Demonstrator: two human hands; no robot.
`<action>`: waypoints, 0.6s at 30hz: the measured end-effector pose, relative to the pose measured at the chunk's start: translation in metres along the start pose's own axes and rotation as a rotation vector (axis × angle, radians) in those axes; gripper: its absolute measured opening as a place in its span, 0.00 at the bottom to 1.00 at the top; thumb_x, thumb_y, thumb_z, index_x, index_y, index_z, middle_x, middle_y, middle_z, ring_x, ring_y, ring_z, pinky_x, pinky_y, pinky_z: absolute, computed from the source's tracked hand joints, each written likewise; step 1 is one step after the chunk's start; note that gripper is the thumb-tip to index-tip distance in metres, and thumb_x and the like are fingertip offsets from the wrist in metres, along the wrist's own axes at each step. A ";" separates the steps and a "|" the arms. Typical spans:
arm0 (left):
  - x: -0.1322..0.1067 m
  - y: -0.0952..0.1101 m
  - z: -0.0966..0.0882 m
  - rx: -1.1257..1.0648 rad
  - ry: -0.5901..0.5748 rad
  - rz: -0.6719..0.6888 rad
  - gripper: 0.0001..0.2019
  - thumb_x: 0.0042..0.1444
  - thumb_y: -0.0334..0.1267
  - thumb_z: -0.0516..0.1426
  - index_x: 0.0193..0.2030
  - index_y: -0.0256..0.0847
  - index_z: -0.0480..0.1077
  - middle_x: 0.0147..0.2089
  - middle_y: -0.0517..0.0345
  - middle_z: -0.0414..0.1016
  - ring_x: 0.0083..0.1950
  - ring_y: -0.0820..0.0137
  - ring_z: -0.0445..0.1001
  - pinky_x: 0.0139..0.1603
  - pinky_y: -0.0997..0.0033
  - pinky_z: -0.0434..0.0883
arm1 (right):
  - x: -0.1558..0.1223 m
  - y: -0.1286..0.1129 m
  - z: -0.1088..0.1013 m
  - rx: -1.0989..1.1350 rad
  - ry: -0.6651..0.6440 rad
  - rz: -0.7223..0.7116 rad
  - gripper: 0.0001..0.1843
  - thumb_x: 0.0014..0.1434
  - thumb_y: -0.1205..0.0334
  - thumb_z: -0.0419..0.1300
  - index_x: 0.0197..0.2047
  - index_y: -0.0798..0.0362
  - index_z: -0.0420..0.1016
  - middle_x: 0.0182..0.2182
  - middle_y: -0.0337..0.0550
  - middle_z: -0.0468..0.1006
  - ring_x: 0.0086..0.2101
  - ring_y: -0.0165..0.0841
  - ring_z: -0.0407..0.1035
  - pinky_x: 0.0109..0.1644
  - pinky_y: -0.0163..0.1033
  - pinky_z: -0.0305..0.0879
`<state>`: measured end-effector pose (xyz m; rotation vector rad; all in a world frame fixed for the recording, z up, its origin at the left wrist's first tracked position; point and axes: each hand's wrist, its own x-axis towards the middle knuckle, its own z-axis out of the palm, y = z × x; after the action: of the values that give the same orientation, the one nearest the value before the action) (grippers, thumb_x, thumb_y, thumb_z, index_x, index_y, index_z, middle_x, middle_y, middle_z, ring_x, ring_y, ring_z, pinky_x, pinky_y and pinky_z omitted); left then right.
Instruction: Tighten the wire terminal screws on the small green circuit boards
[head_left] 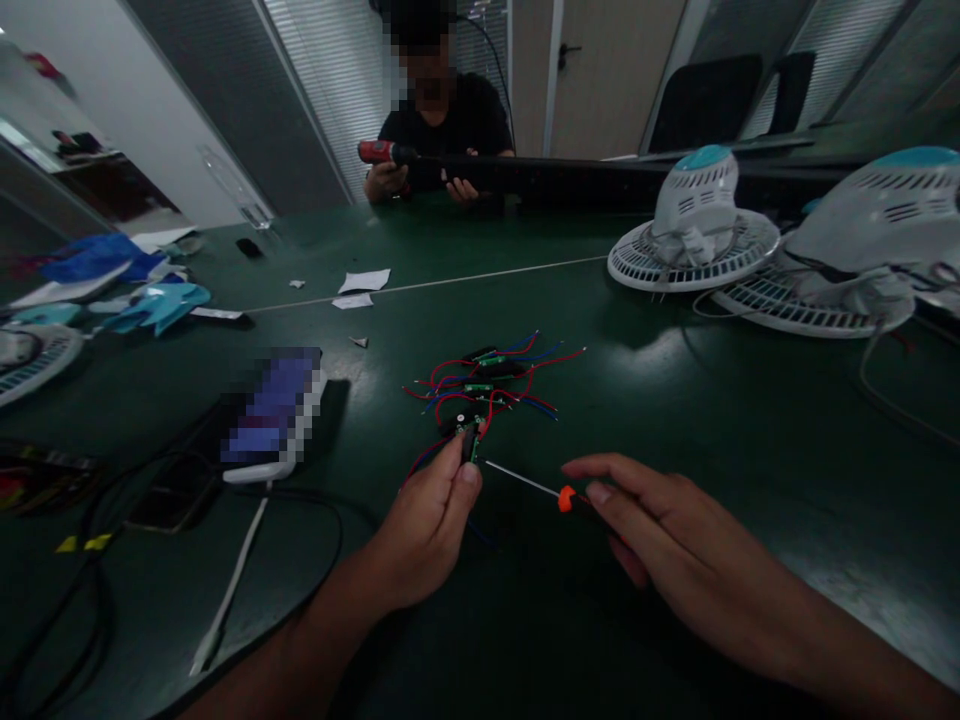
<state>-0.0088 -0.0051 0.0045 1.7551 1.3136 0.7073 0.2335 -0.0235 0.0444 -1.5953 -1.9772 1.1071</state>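
Note:
Between thumb and fingers, my left hand (431, 525) pinches a small green circuit board (472, 443) with a black part on it. Red and blue wires trail from it. The thin shaft of a screwdriver (521, 477) reaches the board's right end. My right hand (645, 510) is closed on the screwdriver's handle, just behind its orange collar; the fingers cover most of the handle. Just beyond my left hand lie several similar small boards (480, 387) with black parts and loose red and blue wires, bunched together on the dark green table (570, 620).
A phone (274, 410) with a white cable stands at left among black cables. White fan parts (694, 250) with grilles sit at far right. Paper scraps (364, 281) and blue plastic pieces (161, 303) lie farther back. Across the table, a person (450, 125) holds a red power drill (379, 151).

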 end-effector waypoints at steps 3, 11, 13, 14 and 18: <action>0.000 0.002 -0.001 0.003 -0.023 -0.005 0.19 0.70 0.42 0.46 0.62 0.37 0.64 0.33 0.58 0.68 0.31 0.67 0.64 0.35 0.66 0.61 | 0.004 -0.004 0.000 -0.005 -0.001 -0.054 0.20 0.71 0.55 0.46 0.40 0.49 0.78 0.16 0.32 0.70 0.17 0.31 0.68 0.20 0.34 0.61; 0.002 0.000 -0.002 -0.062 0.008 -0.012 0.14 0.69 0.44 0.48 0.49 0.38 0.70 0.33 0.57 0.67 0.33 0.66 0.64 0.37 0.66 0.60 | 0.000 -0.002 0.013 -0.256 0.219 -0.442 0.17 0.69 0.66 0.49 0.39 0.55 0.80 0.28 0.46 0.83 0.25 0.35 0.77 0.31 0.40 0.69; 0.003 0.000 -0.003 -0.096 0.010 -0.004 0.13 0.68 0.44 0.49 0.46 0.39 0.70 0.32 0.59 0.66 0.33 0.67 0.63 0.36 0.67 0.59 | -0.002 0.001 0.015 -0.282 0.238 -0.504 0.17 0.69 0.67 0.49 0.40 0.57 0.80 0.28 0.47 0.83 0.25 0.36 0.76 0.30 0.40 0.69; 0.003 0.000 -0.003 -0.104 0.007 0.000 0.13 0.68 0.44 0.49 0.44 0.39 0.70 0.32 0.59 0.65 0.33 0.67 0.62 0.36 0.68 0.59 | -0.002 0.001 0.016 -0.287 0.239 -0.514 0.17 0.69 0.68 0.49 0.40 0.57 0.80 0.27 0.47 0.83 0.24 0.35 0.76 0.29 0.40 0.69; 0.003 0.001 -0.004 -0.082 -0.026 0.025 0.14 0.70 0.45 0.46 0.42 0.39 0.68 0.31 0.60 0.63 0.32 0.68 0.61 0.36 0.68 0.60 | -0.002 0.000 0.016 -0.256 0.235 -0.462 0.18 0.69 0.66 0.49 0.39 0.56 0.80 0.30 0.49 0.84 0.27 0.36 0.78 0.31 0.40 0.70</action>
<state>-0.0111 -0.0012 0.0075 1.7122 1.2298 0.7403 0.2230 -0.0305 0.0347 -1.2131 -2.2285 0.4849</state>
